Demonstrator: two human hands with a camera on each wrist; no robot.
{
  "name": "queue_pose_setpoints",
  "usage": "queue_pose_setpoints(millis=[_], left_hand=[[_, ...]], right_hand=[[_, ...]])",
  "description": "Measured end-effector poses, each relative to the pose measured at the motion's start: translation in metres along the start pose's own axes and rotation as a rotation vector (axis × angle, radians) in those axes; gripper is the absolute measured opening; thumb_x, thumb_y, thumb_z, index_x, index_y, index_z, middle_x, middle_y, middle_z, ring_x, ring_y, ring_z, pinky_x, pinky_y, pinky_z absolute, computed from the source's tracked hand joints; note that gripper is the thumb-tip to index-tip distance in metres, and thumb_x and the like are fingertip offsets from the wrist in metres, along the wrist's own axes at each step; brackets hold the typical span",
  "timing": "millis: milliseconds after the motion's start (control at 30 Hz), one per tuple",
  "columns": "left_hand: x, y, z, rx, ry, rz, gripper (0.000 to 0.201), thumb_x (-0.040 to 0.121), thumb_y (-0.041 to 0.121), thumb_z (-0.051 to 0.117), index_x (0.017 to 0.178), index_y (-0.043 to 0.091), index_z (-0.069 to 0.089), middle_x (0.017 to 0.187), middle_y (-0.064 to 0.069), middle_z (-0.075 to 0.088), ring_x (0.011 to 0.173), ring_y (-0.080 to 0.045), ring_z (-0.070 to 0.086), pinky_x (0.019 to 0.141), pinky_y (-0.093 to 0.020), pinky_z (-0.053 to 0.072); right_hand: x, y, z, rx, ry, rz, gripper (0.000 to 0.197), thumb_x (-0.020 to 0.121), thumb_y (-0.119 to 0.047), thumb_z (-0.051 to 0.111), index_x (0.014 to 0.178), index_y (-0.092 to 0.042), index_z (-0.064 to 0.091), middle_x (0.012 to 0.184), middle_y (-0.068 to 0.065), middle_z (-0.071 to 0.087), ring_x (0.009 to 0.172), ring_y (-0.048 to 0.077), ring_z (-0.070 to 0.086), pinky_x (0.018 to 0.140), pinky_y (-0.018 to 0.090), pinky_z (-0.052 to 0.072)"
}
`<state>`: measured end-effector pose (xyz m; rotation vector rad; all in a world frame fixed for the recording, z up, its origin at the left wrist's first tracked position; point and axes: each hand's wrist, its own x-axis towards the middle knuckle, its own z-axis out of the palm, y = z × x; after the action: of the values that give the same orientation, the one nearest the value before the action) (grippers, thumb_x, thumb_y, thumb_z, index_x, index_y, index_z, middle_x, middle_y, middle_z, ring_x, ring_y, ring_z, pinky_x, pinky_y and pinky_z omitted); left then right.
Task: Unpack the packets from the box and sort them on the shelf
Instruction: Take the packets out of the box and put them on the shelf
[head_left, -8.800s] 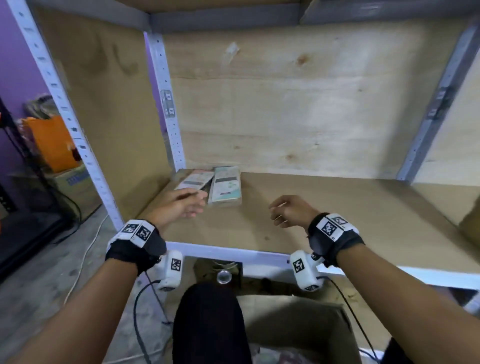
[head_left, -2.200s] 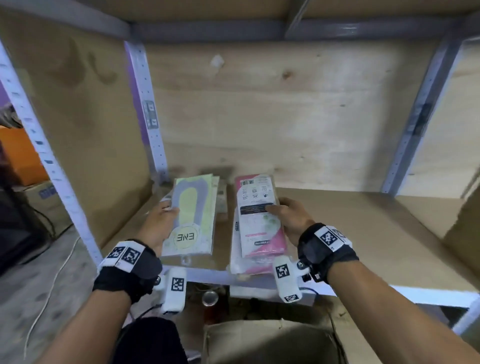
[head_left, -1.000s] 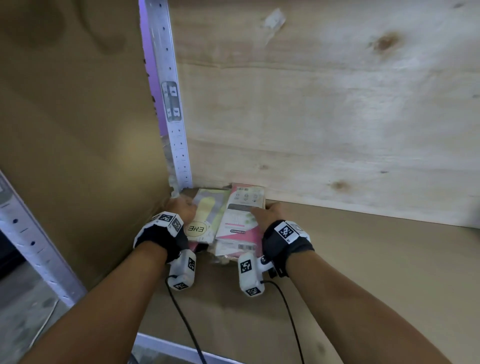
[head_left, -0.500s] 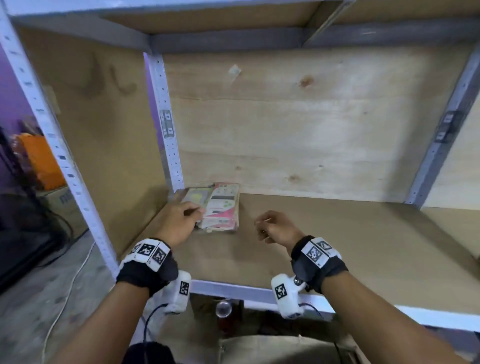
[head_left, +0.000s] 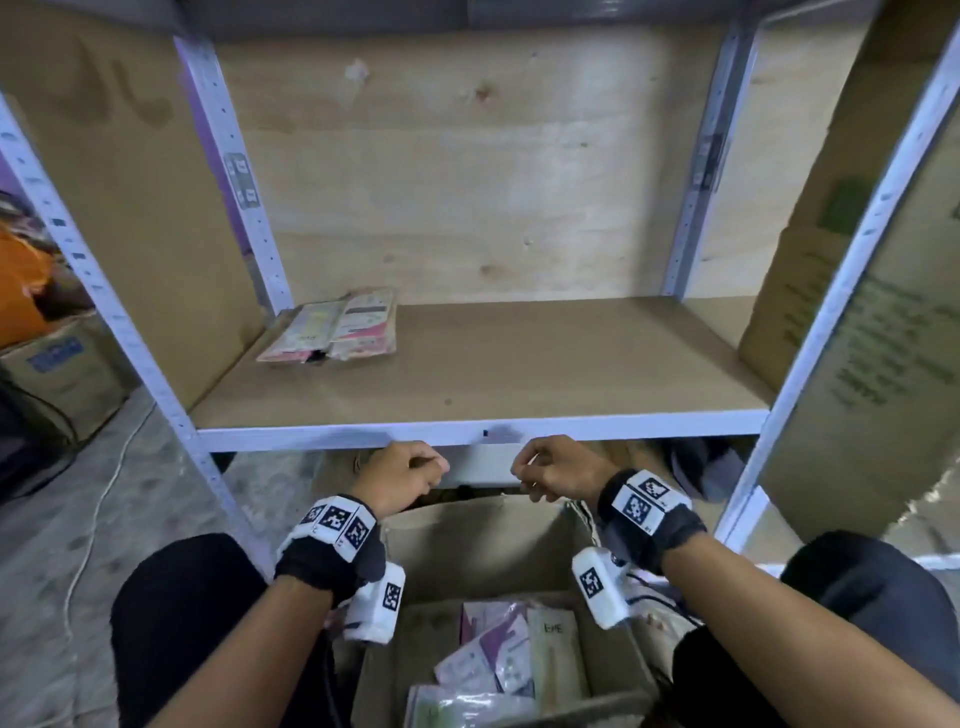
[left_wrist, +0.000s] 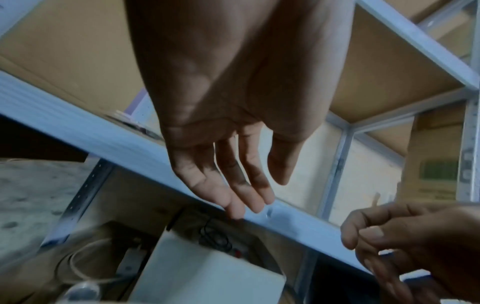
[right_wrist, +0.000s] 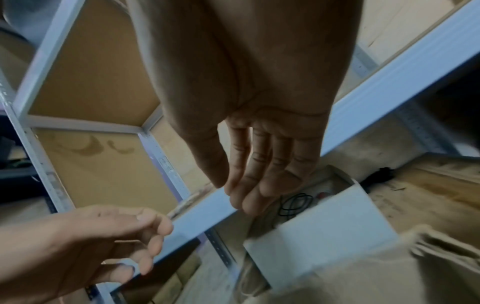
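While both hands hang just below the shelf (head_left: 467, 364) front edge, above the box (head_left: 483, 551), the left hand (head_left: 397, 478) and right hand (head_left: 556, 470) are empty, fingers loosely curled. Half a second ago they hovered over the shelf board; now they have dropped. Packets (head_left: 337, 327) lie at the shelf's back-left corner, more packets (head_left: 509, 660) in the box.

Ahead of and above both hands (head_left: 480, 475), the shelf (head_left: 519, 364) board lies bare to the right; stacked packets (head_left: 332, 327) fill only its far left corner. Its front rail (head_left: 467, 431) crosses just beyond the fingertips. Below the wrists the box (head_left: 467, 545) stands open-topped, flanked by knees.
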<state>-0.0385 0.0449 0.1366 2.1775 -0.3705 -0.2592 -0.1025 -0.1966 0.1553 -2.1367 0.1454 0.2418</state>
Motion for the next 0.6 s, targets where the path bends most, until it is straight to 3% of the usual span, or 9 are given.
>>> queue_pose_setpoints(millis=[133, 233, 333, 433, 567, 600], left_hand=[[-0.006, -0.018, 0.045, 0.087, -0.121, -0.062, 0.014, 0.093, 0.022, 0.064, 0.083, 0.017, 0.072, 0.076, 0.000, 0.071, 0.065, -0.015, 0.062, 0.078, -0.029, 0.055], [-0.007, -0.038, 0.075, 0.172, -0.198, -0.099, 0.017, 0.096, 0.023, 0.061, 0.082, 0.019, 0.070, 0.072, 0.005, 0.069, 0.059, -0.007, 0.061, 0.071, -0.020, 0.051], [-0.004, -0.061, 0.100, 0.255, -0.239, -0.156, 0.016, 0.094, 0.025, 0.063, 0.084, 0.018, 0.073, 0.083, 0.000, 0.076, 0.068, -0.009, 0.064, 0.082, -0.023, 0.053], [0.002, -0.085, 0.117, 0.338, -0.285, -0.216, 0.017, 0.095, 0.026, 0.063, 0.094, 0.017, 0.076, 0.103, -0.001, 0.077, 0.097, -0.018, 0.070, 0.094, -0.025, 0.049], [0.017, -0.116, 0.135, 0.408, -0.335, -0.259, 0.023, 0.096, 0.023, 0.059, 0.107, 0.015, 0.077, 0.118, -0.004, 0.073, 0.112, -0.023, 0.066, 0.098, -0.025, 0.046], [0.020, -0.121, 0.139, 0.436, -0.346, -0.271, 0.025, 0.096, 0.022, 0.057, 0.109, 0.015, 0.077, 0.120, -0.006, 0.072, 0.114, -0.026, 0.065, 0.098, -0.027, 0.046]], right_hand=[[-0.011, 0.036, 0.007, -0.176, -0.032, 0.002, 0.005, 0.091, -0.012, 0.061, 0.088, -0.012, 0.066, 0.070, 0.000, 0.068, 0.063, 0.015, 0.064, 0.066, 0.026, 0.053], [-0.012, 0.062, 0.015, -0.308, -0.037, 0.030, 0.011, 0.089, -0.014, 0.060, 0.088, -0.012, 0.071, 0.069, -0.009, 0.064, 0.073, 0.012, 0.063, 0.059, 0.009, 0.047], [-0.002, 0.088, 0.027, -0.356, -0.104, 0.092, 0.019, 0.091, -0.009, 0.055, 0.097, -0.006, 0.072, 0.093, 0.003, 0.072, 0.090, 0.020, 0.067, 0.078, 0.021, 0.052], [0.012, 0.109, 0.042, -0.387, -0.151, 0.137, 0.017, 0.091, -0.013, 0.058, 0.100, -0.009, 0.072, 0.104, 0.008, 0.073, 0.098, 0.023, 0.068, 0.088, 0.030, 0.055], [0.041, 0.127, 0.065, -0.362, -0.223, 0.193, 0.016, 0.092, -0.009, 0.054, 0.091, -0.010, 0.070, 0.088, 0.010, 0.073, 0.074, 0.020, 0.067, 0.068, 0.029, 0.060], [0.048, 0.129, 0.070, -0.358, -0.239, 0.202, 0.017, 0.092, -0.008, 0.053, 0.091, -0.009, 0.069, 0.089, 0.011, 0.074, 0.072, 0.019, 0.066, 0.069, 0.031, 0.061]])
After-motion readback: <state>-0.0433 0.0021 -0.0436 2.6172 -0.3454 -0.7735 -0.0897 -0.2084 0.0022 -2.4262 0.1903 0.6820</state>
